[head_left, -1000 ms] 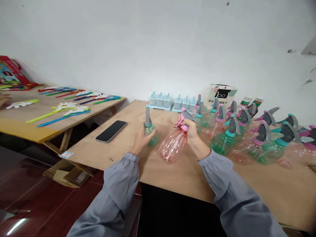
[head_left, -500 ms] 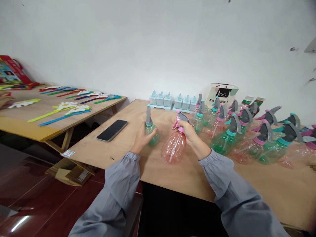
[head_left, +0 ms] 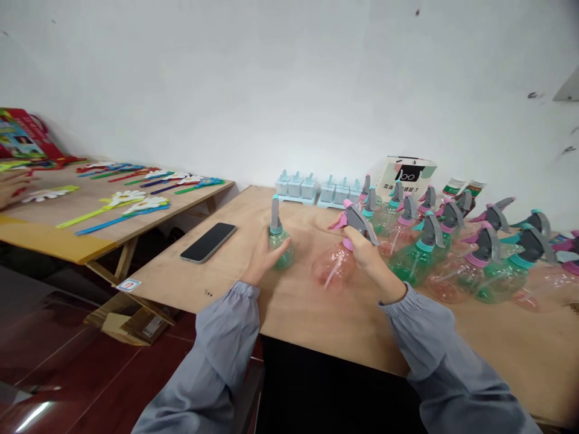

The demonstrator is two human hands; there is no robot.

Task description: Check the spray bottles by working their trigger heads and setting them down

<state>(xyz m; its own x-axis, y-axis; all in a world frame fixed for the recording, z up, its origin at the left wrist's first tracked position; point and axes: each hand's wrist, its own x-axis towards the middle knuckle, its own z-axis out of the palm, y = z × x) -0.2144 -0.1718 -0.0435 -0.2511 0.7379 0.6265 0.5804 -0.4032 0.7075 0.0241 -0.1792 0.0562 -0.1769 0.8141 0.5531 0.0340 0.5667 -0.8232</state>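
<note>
My left hand is wrapped round a clear green spray bottle, which stands upright on the wooden table. In my right hand is a clear pink spray bottle, gripped near the neck below its grey and pink trigger head. The pink bottle is tilted, its base toward the lower left. It looks slightly blurred, and I cannot tell whether it touches the table. To the right of my right hand stand several more spray bottles, among them a green one.
A black phone lies on the left of the table. Pale blue popsicle molds and a printed box stand along the wall. On the left table are several hand-shaped clappers; another person's hand shows there.
My right hand has moved right with the pink spray bottle, which has gone from near upright to more tilted. My left hand keeps its hold on the green one. The view has shifted slightly.
</note>
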